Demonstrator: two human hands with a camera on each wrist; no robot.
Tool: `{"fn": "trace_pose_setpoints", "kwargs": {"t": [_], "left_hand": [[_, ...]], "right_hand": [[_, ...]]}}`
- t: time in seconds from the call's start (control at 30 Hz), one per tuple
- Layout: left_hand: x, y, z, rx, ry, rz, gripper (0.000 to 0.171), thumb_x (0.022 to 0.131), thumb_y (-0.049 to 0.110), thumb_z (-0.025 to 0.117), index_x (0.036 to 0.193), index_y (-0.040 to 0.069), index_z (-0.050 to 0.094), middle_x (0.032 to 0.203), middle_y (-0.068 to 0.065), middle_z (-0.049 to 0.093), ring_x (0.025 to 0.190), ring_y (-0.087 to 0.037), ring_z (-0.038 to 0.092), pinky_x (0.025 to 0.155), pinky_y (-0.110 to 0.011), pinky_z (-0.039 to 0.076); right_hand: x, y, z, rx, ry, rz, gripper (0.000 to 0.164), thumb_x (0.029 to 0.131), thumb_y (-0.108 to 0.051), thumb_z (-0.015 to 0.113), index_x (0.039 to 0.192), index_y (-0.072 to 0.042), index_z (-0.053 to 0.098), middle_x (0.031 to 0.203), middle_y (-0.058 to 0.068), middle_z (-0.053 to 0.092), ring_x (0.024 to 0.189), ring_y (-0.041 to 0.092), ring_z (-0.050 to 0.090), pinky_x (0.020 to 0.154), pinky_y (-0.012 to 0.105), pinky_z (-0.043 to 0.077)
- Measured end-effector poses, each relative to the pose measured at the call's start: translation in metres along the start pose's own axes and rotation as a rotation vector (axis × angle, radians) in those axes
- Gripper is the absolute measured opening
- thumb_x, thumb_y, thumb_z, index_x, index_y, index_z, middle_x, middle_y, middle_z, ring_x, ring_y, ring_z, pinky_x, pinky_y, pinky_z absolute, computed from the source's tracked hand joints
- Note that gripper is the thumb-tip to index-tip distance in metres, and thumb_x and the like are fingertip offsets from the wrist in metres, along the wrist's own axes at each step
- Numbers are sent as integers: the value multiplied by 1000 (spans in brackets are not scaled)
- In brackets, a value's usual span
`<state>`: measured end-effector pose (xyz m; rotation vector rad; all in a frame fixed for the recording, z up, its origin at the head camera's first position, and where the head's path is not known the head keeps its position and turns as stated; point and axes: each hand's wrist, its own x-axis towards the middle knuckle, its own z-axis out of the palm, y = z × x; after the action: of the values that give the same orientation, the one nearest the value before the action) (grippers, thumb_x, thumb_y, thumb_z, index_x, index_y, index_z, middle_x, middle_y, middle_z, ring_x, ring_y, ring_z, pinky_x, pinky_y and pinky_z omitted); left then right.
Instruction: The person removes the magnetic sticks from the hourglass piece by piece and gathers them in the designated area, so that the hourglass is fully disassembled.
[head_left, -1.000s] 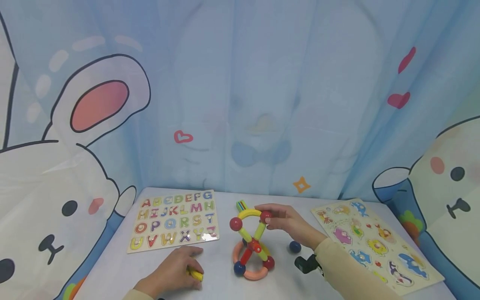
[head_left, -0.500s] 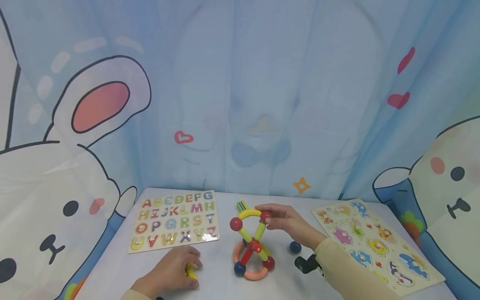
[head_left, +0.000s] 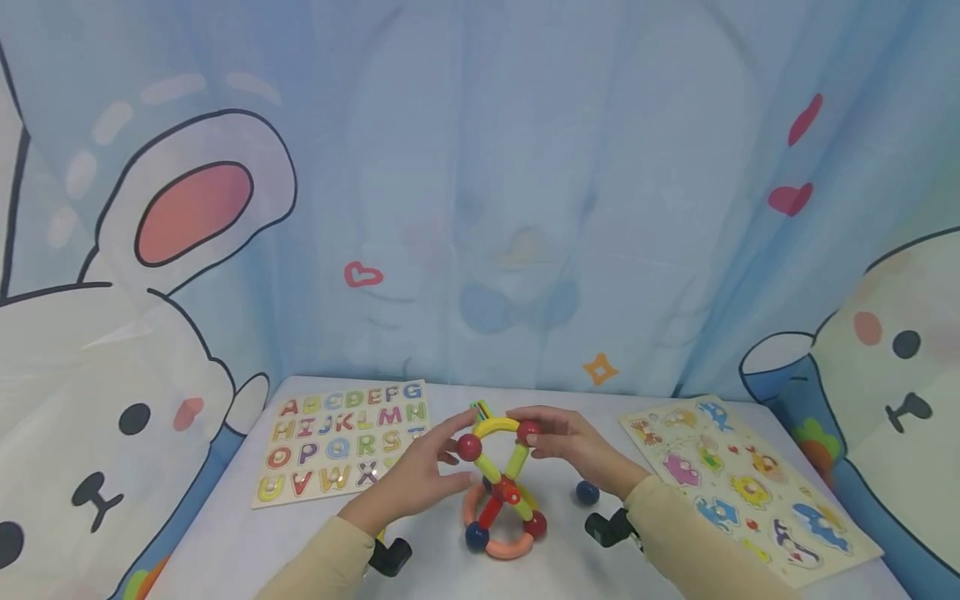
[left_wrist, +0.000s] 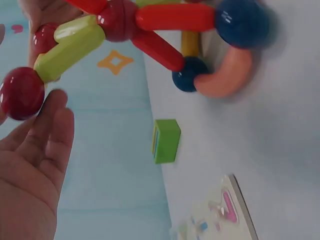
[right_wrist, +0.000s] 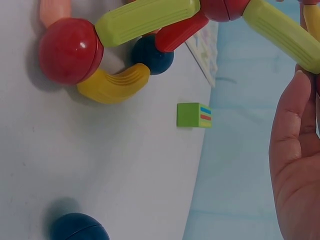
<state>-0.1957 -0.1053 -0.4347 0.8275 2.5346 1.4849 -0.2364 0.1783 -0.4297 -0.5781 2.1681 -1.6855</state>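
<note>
A toy structure of balls and rods stands on the table, its base ring made of salmon curved pieces. Red rods and lime rods meet at a red centre ball. A yellow arc bridges two red balls on top. My right hand pinches the upper right red ball between thumb and fingers. Around the upper left red ball, my left hand is spread, fingers nearly straight and fingertips close to the ball.
An alphabet puzzle board lies at left, an animal puzzle board at right. A green striped block stands behind the structure. A loose blue ball sits to its right. Part of a yellow piece shows by my left wrist.
My left hand has let go of the yellow piece on the table and moved up and right to the structure's upper left ball. My right hand keeps its hold.
</note>
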Motion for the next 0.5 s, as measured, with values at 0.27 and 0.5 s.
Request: {"fn": "trace_pose_setpoints", "kwargs": {"t": [0.27,0.5], "left_hand": [[12,1,11,-49,39,-21,56,93,14,69,145,23,52,131,0,59,105,-15,62,91,-32,52],[11,1,13,-61,57,-17,52,94,14,68,143,22,53,120,4,61,104,-13,62,91,-29,52]], "right_hand": [[-1,1,7,33,65,47,49,98,-25,63,143,-9,53,132,14,58,115,30,59,92,44,53],[-17,6,29,138,169,109,61,99,-25,62,152,-10,35,145,22,46,124,37,53,85,48,57]]}}
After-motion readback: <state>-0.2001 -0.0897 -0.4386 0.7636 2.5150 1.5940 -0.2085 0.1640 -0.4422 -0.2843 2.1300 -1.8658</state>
